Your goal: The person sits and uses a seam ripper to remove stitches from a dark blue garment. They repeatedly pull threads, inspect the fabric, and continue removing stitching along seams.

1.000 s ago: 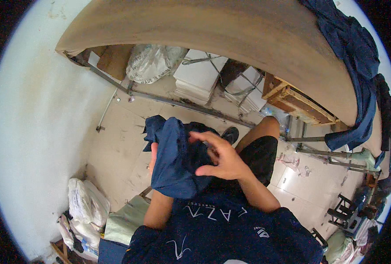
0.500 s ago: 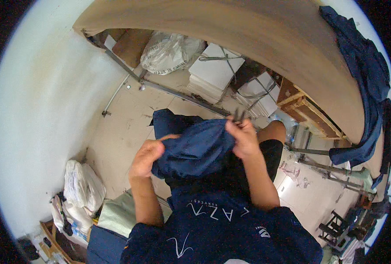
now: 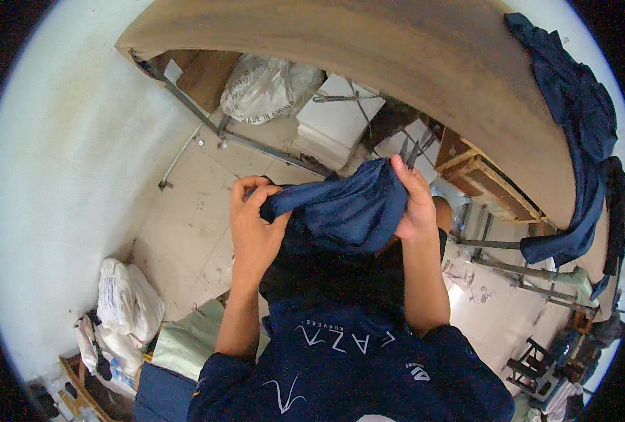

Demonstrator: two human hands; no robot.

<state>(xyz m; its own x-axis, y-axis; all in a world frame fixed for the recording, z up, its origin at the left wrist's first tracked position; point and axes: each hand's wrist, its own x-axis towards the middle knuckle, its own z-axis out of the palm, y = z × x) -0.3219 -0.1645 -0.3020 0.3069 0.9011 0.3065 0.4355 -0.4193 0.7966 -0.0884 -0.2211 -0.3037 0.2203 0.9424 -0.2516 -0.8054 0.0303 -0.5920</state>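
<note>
A dark blue garment [image 3: 344, 207] is stretched between both my hands over my lap. My left hand [image 3: 252, 228] pinches its left end with the fingers closed on the fabric. At the garment's right end, my right hand [image 3: 414, 200] grips the cloth in a fist. The rest of the garment sags between them and hides my knees. I am wearing a dark blue shirt with white marks [image 3: 340, 366].
A brown table top [image 3: 368, 63] arches above, with a pile of dark blue garments [image 3: 572, 112] at its right edge. Under it lie a clear plastic bag [image 3: 266, 88], white boxes [image 3: 340, 116] and wooden frames [image 3: 488, 179]. White sacks [image 3: 126, 306] sit lower left by the wall.
My hands have spread the garment wider apart and lifted it slightly. A second ago my right hand was open beside the bunched cloth; now it grips the right end.
</note>
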